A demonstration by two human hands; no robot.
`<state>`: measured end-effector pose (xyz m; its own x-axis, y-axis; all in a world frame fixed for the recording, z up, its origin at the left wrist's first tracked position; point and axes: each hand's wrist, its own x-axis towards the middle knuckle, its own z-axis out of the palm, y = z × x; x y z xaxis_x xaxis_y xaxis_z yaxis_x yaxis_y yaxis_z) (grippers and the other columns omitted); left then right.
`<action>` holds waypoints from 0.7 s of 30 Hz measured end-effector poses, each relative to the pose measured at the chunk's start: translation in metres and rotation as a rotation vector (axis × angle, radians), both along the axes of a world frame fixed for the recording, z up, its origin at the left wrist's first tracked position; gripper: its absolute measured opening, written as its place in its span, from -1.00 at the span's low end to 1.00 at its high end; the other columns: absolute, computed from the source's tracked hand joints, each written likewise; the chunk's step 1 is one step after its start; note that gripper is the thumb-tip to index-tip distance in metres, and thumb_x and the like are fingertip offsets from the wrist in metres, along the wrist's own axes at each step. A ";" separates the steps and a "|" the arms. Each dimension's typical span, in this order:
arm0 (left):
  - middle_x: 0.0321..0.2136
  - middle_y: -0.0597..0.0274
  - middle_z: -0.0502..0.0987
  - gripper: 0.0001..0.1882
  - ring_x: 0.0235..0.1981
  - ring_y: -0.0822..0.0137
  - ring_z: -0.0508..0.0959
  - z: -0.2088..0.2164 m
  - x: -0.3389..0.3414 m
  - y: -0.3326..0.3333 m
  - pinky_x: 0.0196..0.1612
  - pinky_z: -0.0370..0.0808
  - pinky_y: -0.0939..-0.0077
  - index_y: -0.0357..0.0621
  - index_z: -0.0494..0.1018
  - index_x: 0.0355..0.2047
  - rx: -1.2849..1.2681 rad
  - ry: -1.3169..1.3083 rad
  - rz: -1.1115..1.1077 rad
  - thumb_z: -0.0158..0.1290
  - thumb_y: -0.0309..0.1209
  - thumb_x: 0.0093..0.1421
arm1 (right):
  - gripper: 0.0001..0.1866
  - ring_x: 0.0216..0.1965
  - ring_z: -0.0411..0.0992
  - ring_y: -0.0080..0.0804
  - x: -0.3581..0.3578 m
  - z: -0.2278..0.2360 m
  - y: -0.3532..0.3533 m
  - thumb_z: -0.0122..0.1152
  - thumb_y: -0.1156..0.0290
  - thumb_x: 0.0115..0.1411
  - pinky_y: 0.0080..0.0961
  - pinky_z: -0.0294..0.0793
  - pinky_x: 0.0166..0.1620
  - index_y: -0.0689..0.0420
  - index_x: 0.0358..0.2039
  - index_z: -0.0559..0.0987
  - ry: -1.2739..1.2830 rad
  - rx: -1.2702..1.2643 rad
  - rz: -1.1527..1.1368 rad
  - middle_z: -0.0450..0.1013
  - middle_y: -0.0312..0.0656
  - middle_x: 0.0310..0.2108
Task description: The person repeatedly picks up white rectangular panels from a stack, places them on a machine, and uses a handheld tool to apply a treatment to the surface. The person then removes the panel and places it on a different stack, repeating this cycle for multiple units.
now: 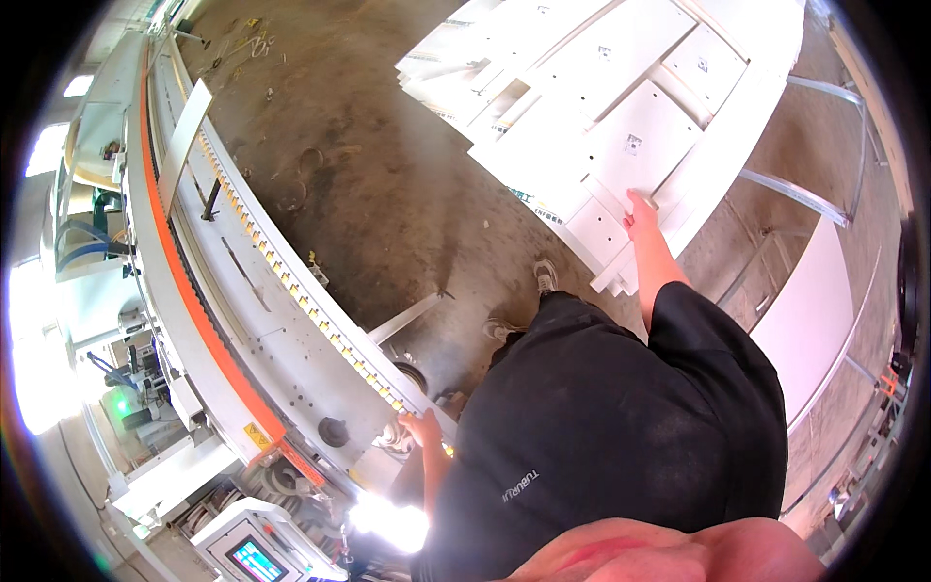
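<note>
My right hand reaches out over a stack of white panels, its fingers extended and touching the near part of one panel. Small labels and dark drilled holes mark several of these boards. On the left, my left hand rests at the near end of a long machine bed, beside its row of yellow and white rollers. Its fingers are partly spread along the edge, and I see nothing held in them. A narrow white strip of board stands tilted farther along the machine.
An orange rail runs along the machine. A control panel with a lit screen sits at lower left. Metal frame legs and a leaning white board are on the right. The concrete floor carries scattered scraps.
</note>
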<state>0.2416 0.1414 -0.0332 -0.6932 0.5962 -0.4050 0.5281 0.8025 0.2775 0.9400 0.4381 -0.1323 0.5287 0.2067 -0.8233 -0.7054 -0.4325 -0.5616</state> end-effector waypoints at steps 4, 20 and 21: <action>0.20 -0.33 0.29 -0.11 0.23 -0.24 0.34 0.001 -0.008 0.001 0.29 0.30 -0.04 -0.37 0.04 0.30 0.020 0.003 -0.015 0.19 -0.20 0.10 | -0.46 -0.18 0.40 -0.45 -0.002 0.040 0.000 0.58 0.19 0.10 -0.55 0.49 -0.19 0.06 0.01 0.53 -0.019 0.408 0.044 0.46 -0.30 -0.09; 0.04 0.17 0.57 -0.48 0.10 0.39 0.52 0.126 0.119 0.176 0.13 0.46 0.40 -0.32 0.36 0.24 0.403 -1.140 -0.073 0.09 -0.21 0.43 | -0.51 0.06 0.47 -0.43 -0.225 0.198 -0.100 0.36 0.34 0.28 -0.41 0.41 0.18 0.34 0.14 0.54 0.144 0.732 0.993 0.56 -0.16 0.06; 0.03 0.18 0.57 -0.48 0.08 0.40 0.52 0.132 0.113 0.173 0.13 0.46 0.40 -0.32 0.36 0.23 0.391 -1.217 -0.062 0.11 -0.20 0.43 | -0.52 0.05 0.48 -0.43 -0.243 0.205 -0.098 0.36 0.33 0.28 -0.41 0.42 0.17 0.33 0.13 0.54 0.166 0.734 1.086 0.56 -0.16 0.04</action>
